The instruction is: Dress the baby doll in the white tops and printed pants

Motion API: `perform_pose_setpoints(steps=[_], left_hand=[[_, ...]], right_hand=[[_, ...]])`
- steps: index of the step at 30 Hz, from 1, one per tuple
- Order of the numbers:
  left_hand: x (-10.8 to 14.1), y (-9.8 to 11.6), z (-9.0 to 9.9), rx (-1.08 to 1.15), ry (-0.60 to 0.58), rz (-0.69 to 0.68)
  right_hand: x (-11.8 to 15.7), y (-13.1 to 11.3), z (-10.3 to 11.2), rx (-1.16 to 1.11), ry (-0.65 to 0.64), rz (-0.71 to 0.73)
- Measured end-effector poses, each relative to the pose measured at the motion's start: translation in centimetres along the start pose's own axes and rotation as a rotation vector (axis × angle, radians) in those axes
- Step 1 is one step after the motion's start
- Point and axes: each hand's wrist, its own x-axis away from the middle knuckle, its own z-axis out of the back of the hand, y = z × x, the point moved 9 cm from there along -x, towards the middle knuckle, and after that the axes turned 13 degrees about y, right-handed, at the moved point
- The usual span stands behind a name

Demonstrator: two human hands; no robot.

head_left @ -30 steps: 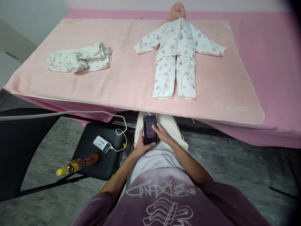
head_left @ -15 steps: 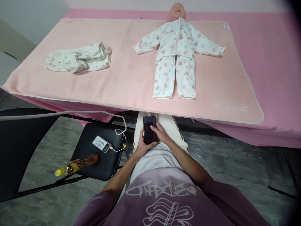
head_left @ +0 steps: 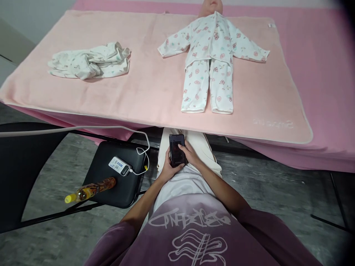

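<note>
From where I operate, the doll (head_left: 208, 55) is my landmark: it lies on the mat (head_left: 146, 96), which lies on the tabletop (head_left: 321, 74). Left of the doll — well apart, on the same mat — is a loose garment (head_left: 90, 62). Before the doll and to its left, below tabletop level, is a seat (head_left: 119, 192) bearing a bottle (head_left: 91, 190) and a power bank (head_left: 119, 166), the latter nearer the doll. A phone (head_left: 177, 149) is before the doll's legs, over my lap (head_left: 202, 147).
</note>
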Motion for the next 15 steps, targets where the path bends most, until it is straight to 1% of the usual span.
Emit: perform_pose_setpoints(steps=[4, 9, 15], left_hand=[[-0.02, 0.07, -0.20, 0.012, -0.017, 0.003], [-0.02, -0.12, -0.37, 0.006, -0.029, 0.008], [0.11, -0.67, -0.44, 0.050, -0.034, 0.022]], right_hand=[[-0.02, 0.06, 0.01, -0.006, -0.003, 0.004], [0.14, -0.16, 0.02, 0.057, 0.023, 0.061], [0.31, -0.47, 0.08, 0.144, 0.099, 0.109]])
